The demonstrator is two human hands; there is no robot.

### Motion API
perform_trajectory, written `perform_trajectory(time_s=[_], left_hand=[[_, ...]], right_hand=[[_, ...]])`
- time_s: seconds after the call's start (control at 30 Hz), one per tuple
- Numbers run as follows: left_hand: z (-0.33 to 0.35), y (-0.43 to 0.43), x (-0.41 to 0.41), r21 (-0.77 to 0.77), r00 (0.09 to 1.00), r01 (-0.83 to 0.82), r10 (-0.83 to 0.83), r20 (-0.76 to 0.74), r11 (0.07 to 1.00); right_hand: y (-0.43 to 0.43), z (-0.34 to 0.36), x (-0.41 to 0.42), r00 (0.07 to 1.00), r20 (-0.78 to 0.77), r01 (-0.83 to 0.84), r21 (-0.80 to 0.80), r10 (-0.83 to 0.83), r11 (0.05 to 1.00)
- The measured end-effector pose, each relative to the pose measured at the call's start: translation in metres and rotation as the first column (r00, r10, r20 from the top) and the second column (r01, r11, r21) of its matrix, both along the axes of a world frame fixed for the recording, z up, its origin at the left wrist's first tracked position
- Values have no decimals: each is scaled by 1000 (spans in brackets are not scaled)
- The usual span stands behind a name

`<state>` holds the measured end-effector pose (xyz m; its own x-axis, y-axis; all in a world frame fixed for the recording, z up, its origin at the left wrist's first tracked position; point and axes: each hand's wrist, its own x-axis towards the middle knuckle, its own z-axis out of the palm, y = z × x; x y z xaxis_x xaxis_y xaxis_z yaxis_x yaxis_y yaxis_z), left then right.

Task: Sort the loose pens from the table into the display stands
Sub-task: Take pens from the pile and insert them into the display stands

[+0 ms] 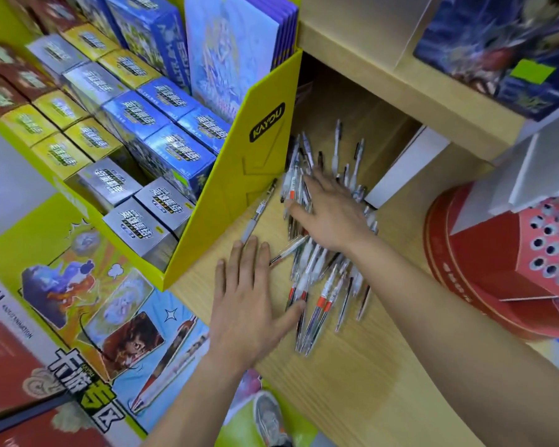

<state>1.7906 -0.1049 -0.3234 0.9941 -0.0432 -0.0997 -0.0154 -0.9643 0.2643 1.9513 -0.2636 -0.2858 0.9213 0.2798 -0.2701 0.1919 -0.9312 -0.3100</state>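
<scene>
A grey shoe [268,417] shows at the bottom edge, below the near rim of the pale wooden table [352,391]. To its left hangs a colourful printed panel [94,301] with cartoon figures.

On the tabletop, the left hand [252,304] lies palm down with its fingers straight and spread, gripping nothing; its thumb touches the near end of the pile of pens [328,291]. The pens (mostly clear barrels, some with orange bands) lie loose in a jumbled heap on the table, running from beside that thumb away towards the back, between the 2 stands.

Further in, the right hand [329,214] rests palm down on the middle of the heap, fingers extended across the barrels rather than curled round any 1 of them; it is a little blurred.

1 separate pen [260,211] lies apart from the heap to the left, just beside the side panel of the yellow display stand [239,201], its near tip close to the left hand's fingertips. That stand is packed with rows of blue, silver and yellow boxes [162,150].

To the right of the heap stands a red display stand [497,250] with rows of round holes in its sloping face.

Behind the pens, a white block [407,162] sits under a wooden shelf [400,85].
</scene>
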Motion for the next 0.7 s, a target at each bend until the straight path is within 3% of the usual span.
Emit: perform_trajectory(time_s=[0.1,0.27,0.47,0.53,0.63,0.7], left_hand=[[0,-2,0,6,1000,-11,11,-2,1000],[0,-4,1,49,1000,-8,9,-16,999],[-3,-4,-2,45,1000,-11,11,8,999],[-4,-4,-2,50,1000,-18,18,12,999],[-4,-6,-1,57,999,-41,39,21,998],[-3,-7,0,55,998,-51,50,25,997]], right_hand=[[-7,8,25,988,152,25,10,-26,1000],[-5,-4,42,998,-25,-58,-44,56,997],[0,0,-12,995,-59,-80,-32,78,996],[-2,7,-12,997,5,-80,-4,80,997],[-5,6,10,987,149,60,25,-63,998],[-5,-1,29,981,40,189,-2,-189,982]])
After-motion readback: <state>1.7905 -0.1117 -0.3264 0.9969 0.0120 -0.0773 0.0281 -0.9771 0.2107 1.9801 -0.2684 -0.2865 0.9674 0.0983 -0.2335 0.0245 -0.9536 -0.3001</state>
